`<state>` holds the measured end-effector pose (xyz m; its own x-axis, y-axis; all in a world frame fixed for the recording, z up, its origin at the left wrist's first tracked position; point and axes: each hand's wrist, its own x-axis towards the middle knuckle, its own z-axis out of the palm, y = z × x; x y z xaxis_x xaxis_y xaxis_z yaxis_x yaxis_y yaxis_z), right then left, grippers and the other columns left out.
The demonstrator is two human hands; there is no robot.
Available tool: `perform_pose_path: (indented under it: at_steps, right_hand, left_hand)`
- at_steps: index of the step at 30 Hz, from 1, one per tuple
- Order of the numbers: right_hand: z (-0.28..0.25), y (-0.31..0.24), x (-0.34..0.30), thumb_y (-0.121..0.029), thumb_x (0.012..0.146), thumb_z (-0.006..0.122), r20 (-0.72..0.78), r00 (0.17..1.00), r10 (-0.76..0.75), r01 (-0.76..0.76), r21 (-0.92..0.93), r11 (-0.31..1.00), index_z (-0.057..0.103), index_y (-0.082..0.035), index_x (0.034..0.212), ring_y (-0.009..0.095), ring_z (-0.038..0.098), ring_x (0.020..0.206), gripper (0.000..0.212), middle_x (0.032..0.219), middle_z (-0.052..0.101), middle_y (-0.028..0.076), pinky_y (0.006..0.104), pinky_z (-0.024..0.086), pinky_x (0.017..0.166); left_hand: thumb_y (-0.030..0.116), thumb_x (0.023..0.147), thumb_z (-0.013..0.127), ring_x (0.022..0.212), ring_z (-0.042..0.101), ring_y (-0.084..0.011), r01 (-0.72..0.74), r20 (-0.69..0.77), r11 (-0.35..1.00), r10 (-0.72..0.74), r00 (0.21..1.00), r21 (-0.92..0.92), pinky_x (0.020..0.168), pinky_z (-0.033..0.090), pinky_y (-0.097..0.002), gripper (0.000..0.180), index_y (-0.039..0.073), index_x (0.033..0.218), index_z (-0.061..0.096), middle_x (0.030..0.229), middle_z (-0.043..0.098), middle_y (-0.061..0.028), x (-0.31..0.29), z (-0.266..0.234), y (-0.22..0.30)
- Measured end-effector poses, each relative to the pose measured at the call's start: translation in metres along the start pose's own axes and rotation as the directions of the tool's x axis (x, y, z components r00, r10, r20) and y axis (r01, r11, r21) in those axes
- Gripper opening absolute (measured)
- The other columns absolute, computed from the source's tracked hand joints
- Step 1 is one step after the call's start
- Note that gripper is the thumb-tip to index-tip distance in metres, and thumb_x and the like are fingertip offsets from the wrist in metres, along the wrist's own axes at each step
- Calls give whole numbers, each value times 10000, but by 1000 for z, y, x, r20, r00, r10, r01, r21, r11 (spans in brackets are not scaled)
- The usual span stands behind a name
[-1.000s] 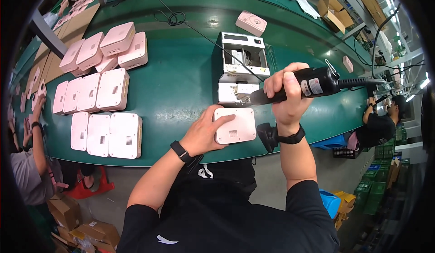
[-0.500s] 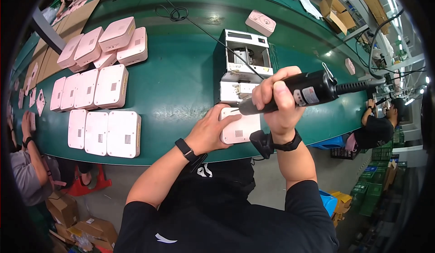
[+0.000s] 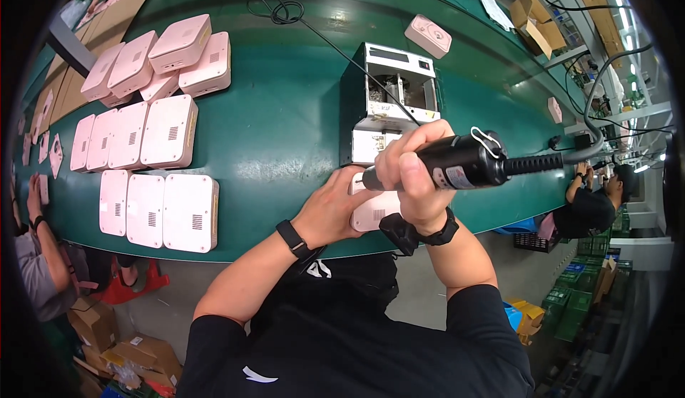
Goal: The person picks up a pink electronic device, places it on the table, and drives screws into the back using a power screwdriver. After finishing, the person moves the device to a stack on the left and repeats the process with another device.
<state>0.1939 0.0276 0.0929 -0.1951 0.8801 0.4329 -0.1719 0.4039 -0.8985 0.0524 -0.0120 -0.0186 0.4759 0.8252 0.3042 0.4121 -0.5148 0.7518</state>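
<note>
In my right hand (image 3: 415,178) is a black electric screwdriver (image 3: 464,161), gripped round its body and tilted, its cable running off to the right. Its tip end reaches the upper left corner of a pale pink plastic housing (image 3: 377,212), close to my left thumb; the bit's exact contact is hard to make out. My left hand (image 3: 330,204) holds that housing by its left side, thumb on top, fingers along the edge. Right behind the housing stands a black and silver screw feeder (image 3: 387,57) with an open top, partly covered by my right hand.
To the left lie rows of similar pink housings (image 3: 191,212), with a stack (image 3: 180,45) farther back. Another pink part (image 3: 429,36) rests behind the feeder. A thin black cable (image 3: 335,50) crosses the green table (image 3: 285,127). Co-workers sit at both sides.
My right hand has brought the screwdriver left and down, so its tip end is now at the housing's corner. My left hand keeps its hold on the housing.
</note>
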Motion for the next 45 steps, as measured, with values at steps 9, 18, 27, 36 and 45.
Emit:
perform_pose_path:
  at_steps: [9, 18, 27, 36, 45]
  right_hand:
    - [5, -7, 3, -73, 905, 562, -62, 995, 82, -77, 72, 994, 439, -38, 979, 147, 438, 499, 148, 646, 485, 76, 342, 426, 487]
    - [-31, -36, 31, -114, 932, 538, -222, 966, -129, 118, -61, 991, 475, -31, 955, 167, 477, 498, 107, 633, 492, 70, 347, 442, 495]
    - [-40, -28, 11, -133, 936, 541, -223, 975, 0, -6, -25, 1000, 483, -31, 950, 164, 465, 488, 118, 629, 493, 72, 343, 439, 503]
    - [-40, -36, -40, -135, 920, 533, -163, 985, 52, -47, 36, 998, 444, -47, 1025, 164, 448, 490, 162, 634, 478, 67, 355, 434, 506]
    - [-31, -14, -59, -127, 913, 539, -189, 982, 20, -12, 42, 999, 418, -55, 997, 149, 407, 482, 165, 629, 467, 69, 325, 412, 487]
  left_hand:
    - [222, 615, 873, 1228, 507, -348, -6, -10, 1000, 6, 1000, 13, 943, 525, -426, 734, 212, 1297, 603, 1341, 445, -128, -2, 0, 3]
    - [214, 602, 883, 1150, 573, -358, 118, -26, 989, -116, 993, 90, 908, 540, -427, 759, 226, 1307, 600, 1361, 448, -133, -40, -36, 6]
    - [203, 592, 886, 1133, 585, -350, 144, -46, 986, -140, 989, 85, 887, 546, -429, 765, 216, 1300, 598, 1342, 465, -121, -35, -39, 0]
    - [177, 582, 892, 1125, 586, -335, 117, -73, 991, -112, 991, 71, 876, 546, -423, 775, 232, 1295, 593, 1322, 472, -107, -31, -37, -7]
    - [163, 577, 893, 1127, 584, -334, 113, -88, 992, -107, 990, 65, 876, 539, -425, 771, 222, 1288, 599, 1315, 479, -112, -31, -33, -4]
